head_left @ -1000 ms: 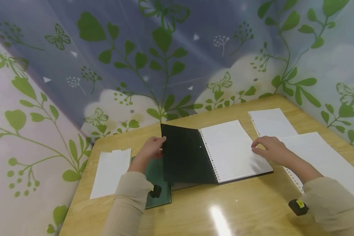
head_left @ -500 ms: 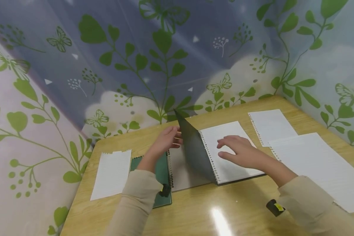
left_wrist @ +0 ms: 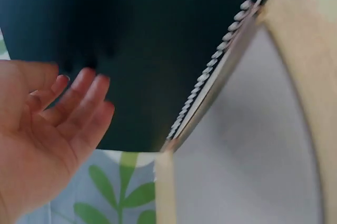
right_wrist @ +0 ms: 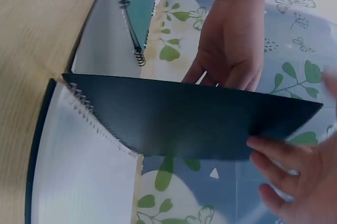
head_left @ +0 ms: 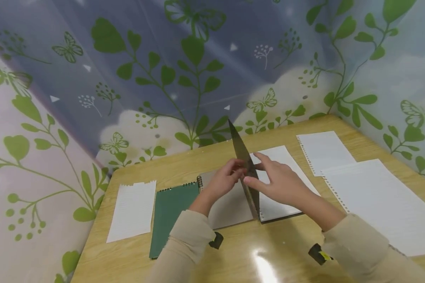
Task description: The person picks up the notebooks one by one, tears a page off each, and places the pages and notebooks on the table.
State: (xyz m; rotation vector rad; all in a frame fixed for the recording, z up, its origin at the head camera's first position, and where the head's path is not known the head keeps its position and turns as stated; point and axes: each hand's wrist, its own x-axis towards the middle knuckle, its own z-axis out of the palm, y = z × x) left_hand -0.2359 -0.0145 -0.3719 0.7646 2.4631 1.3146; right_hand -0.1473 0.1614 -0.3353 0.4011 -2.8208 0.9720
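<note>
In the head view a black spiral notebook lies opened, with its lined white page (head_left: 276, 209) at the right. Its dark cover (head_left: 239, 145) stands nearly upright between both hands. My left hand (head_left: 221, 182) is at the cover's left face, fingers loosely bent; the left wrist view shows those fingers spread near the dark cover (left_wrist: 142, 50), contact unclear. On the other side is my right hand (head_left: 285, 182), its fingertips against the cover (right_wrist: 174, 116) in the right wrist view, the thumb blurred at the frame edge.
Left of the black notebook lies a green cover (head_left: 175, 212) with a spiral binding beside a grey board (head_left: 230, 210). A torn lined sheet (head_left: 131, 212) is at far left. Two more punched sheets, a smaller one (head_left: 324, 151) and a larger one (head_left: 379, 200), overlap at right.
The black cover has swung up from lying at the left to nearly upright. My left hand has let go of its edge and moved right; my right hand has come left to the cover.
</note>
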